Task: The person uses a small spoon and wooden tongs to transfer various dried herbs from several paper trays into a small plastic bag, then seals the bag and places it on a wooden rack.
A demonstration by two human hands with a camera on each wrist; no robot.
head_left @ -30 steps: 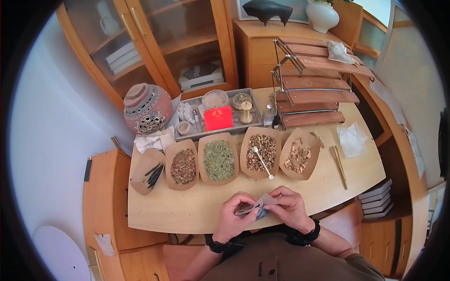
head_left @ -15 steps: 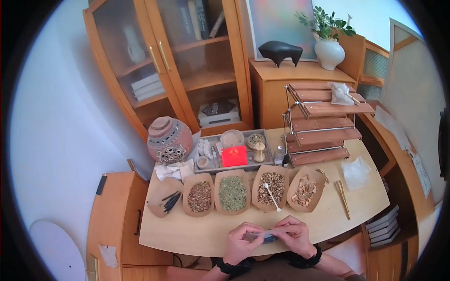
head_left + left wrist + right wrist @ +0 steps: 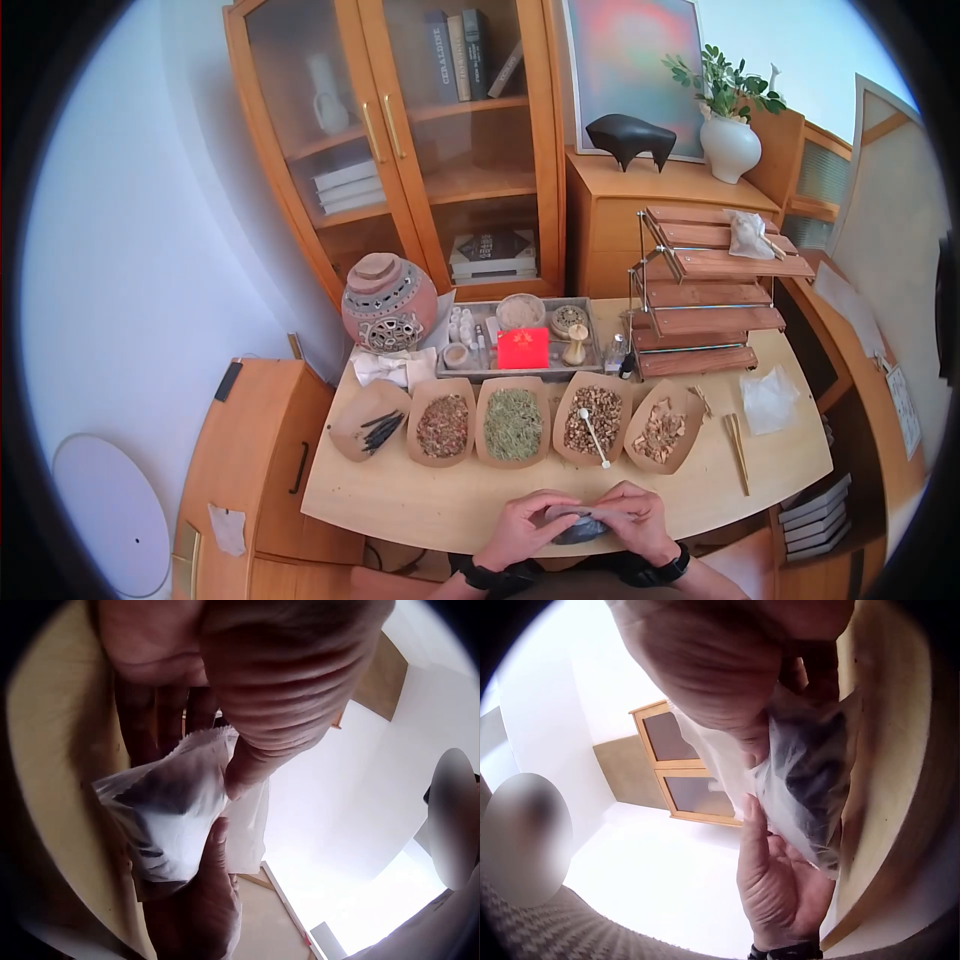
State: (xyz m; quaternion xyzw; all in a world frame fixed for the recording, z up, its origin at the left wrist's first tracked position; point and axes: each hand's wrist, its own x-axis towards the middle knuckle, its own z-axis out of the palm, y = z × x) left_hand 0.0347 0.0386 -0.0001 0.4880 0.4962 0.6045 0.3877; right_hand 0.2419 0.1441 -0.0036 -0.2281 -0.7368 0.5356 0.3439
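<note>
A thin, translucent white sachet with dark contents hangs between both hands at the table's front edge. My left hand pinches its upper part from the left, thumb and fingers on the material. From the opposite side my right hand pinches the same upper edge. The left wrist view shows the sachet's zigzag-cut edge, and the right thumb against its side. Dark contents show through the bulging lower part of the sachet in the right wrist view. A pale flap of the material stands beside the thumbs there.
Beyond the hands, several brown paper trays hold dried herbs, dark pods and chips; a white spoon lies across one. Behind stand a grey tray, a clay jar and a wooden rack. Brass tongs lie right.
The head view has tilted upward, showing more cabinet. The sachet's upper edge, upright between the fingers earlier, has been drawn out between the hands, and more of its dark body shows.
</note>
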